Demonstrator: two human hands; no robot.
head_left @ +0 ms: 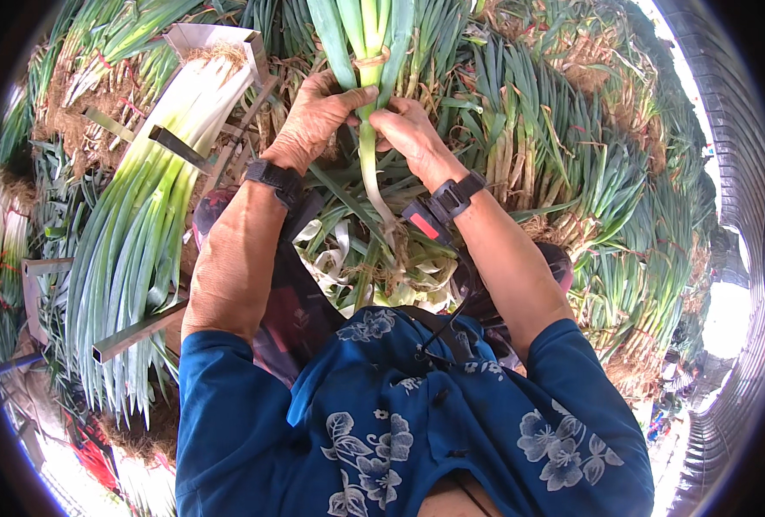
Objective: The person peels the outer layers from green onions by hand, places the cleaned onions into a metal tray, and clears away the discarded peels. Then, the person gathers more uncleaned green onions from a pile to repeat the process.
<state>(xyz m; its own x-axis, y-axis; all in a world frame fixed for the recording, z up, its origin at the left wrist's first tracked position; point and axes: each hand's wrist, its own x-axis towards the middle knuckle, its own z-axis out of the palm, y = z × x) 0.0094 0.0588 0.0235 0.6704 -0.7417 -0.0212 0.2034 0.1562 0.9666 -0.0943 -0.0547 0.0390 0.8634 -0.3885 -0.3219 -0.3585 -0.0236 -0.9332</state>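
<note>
Left of the grip, the pale heap of leeks could slide if the left forearm knocked the metal rack. At the grip, left hand and right hand both pinch a single leek partway up its stalk; too sharp a tug might split a leaf or snap the shaft. The heap to the left is smooth, white fading to green, against rigid, square-section bars; the held leek is a slim, slightly bent cylinder, flat leaves fanning above the grip, stringy roots below; bundles to the right look rougher, with dry brown husks.
</note>
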